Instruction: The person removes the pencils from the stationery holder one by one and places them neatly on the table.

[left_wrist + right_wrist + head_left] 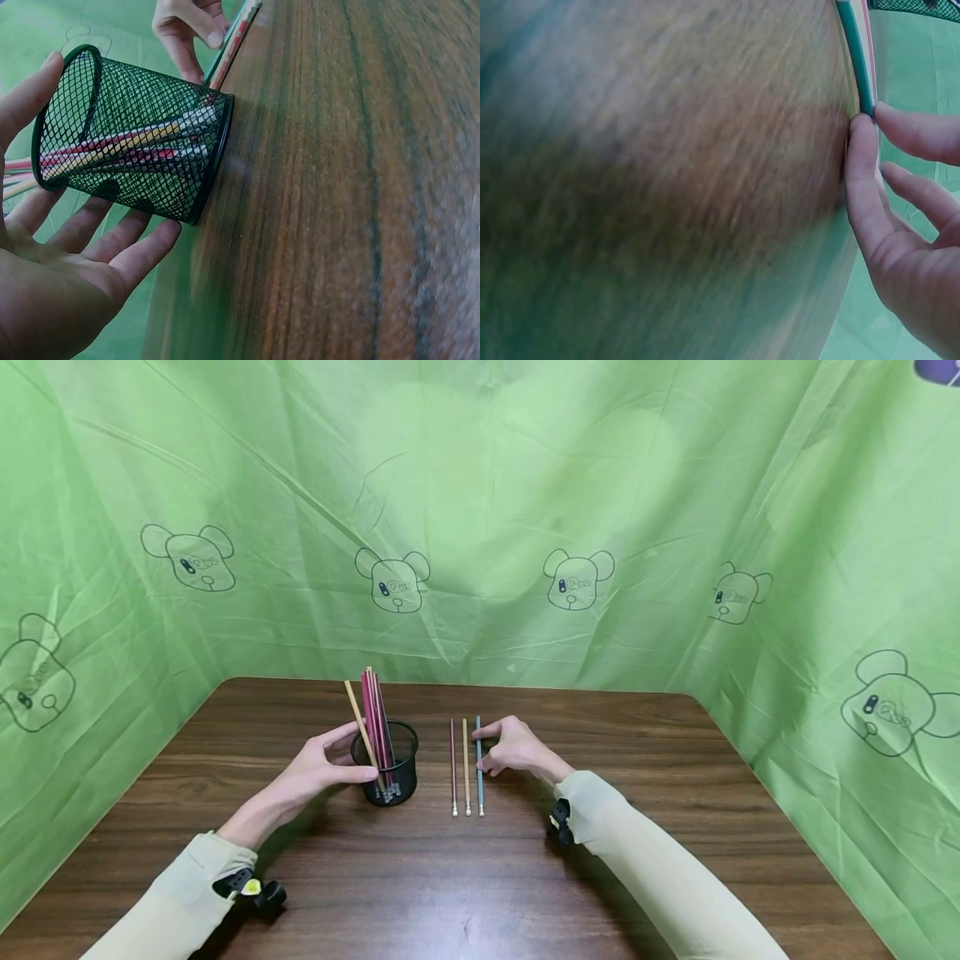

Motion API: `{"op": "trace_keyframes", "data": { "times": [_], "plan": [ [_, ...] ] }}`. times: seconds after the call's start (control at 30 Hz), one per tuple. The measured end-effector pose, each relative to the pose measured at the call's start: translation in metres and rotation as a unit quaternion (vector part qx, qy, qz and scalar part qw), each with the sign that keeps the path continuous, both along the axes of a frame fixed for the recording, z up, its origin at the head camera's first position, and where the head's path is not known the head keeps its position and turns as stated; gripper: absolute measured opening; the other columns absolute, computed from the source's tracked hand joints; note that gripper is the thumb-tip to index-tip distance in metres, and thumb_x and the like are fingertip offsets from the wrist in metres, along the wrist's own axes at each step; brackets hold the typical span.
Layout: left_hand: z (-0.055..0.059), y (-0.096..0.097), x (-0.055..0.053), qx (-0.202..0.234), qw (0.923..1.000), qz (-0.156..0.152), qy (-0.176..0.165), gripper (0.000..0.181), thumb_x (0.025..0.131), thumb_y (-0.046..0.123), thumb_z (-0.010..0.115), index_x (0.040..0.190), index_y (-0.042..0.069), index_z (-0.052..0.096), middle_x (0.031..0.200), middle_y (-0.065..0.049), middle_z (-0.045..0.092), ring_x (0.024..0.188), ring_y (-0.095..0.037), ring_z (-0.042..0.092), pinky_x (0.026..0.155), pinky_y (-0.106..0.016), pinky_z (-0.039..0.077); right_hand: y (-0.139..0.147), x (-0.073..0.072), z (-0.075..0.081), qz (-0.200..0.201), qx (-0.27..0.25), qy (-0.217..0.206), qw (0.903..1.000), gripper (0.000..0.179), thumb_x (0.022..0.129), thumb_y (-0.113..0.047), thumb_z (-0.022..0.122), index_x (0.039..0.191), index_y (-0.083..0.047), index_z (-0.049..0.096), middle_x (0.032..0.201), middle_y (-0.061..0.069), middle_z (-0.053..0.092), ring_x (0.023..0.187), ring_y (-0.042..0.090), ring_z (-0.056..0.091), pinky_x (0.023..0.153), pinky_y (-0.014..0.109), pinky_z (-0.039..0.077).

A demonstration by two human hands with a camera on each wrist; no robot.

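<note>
My left hand grips a black mesh pencil cup, thumb and fingers on opposite sides of it. Several pencils, mostly dark pink with a tan one leaning left, stand in the cup; their white ends show through the mesh in the left wrist view. To the cup's right, a dark pink pencil, a tan pencil and a blue pencil lie side by side on the table. My right hand holds the blue pencil on its upper half, thumb and fingertips spaced along it.
The brown wood-grain table carries the cup and the row of pencils. Green fabric printed with bear heads hangs around its back and sides. A black wrist camera sits on the left sleeve, another device on the right.
</note>
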State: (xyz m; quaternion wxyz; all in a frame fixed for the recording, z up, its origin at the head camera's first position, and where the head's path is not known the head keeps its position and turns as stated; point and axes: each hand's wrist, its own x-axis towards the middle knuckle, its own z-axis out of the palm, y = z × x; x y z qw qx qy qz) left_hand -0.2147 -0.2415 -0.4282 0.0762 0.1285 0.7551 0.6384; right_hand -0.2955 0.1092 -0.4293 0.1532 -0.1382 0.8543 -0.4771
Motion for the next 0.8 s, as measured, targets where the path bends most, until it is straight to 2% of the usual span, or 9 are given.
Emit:
{"op": "trace_keyframes", "data": {
  "times": [0.3, 0.8],
  "plan": [
    [-0.0017, -0.0004, -0.0014, 0.004, 1.0, -0.001, 0.003, 0.089, 0.09, 0.012, 0.084, 0.164, 0.004, 0.034, 0.154, -0.025, 0.05, 0.135, -0.04, 0.054, 0.098, -0.025, 0.049, -0.0049, 0.0013, 0.0016, 0.008, 0.002, 0.013, 0.9999, 0.054, 0.077, 0.014, 0.081, 0.129, 0.006, 0.072, 0.134, 0.022, 0.068, 0.063, 0.026, 0.074, 0.06, 0.034, 0.062],
    [-0.0018, -0.0013, -0.0016, -0.004, 1.0, 0.001, 0.005, 0.09, 0.09, 0.013, 0.084, 0.164, 0.004, 0.034, 0.154, -0.025, 0.05, 0.134, -0.039, 0.055, 0.099, -0.025, 0.048, -0.0067, 0.0012, 0.0014, 0.003, 0.049, 0.044, 0.9979, 0.049, 0.077, 0.007, 0.087, 0.124, 0.001, 0.076, 0.131, 0.016, 0.07, 0.061, 0.022, 0.072, 0.055, 0.034, 0.06]
  ]
}}
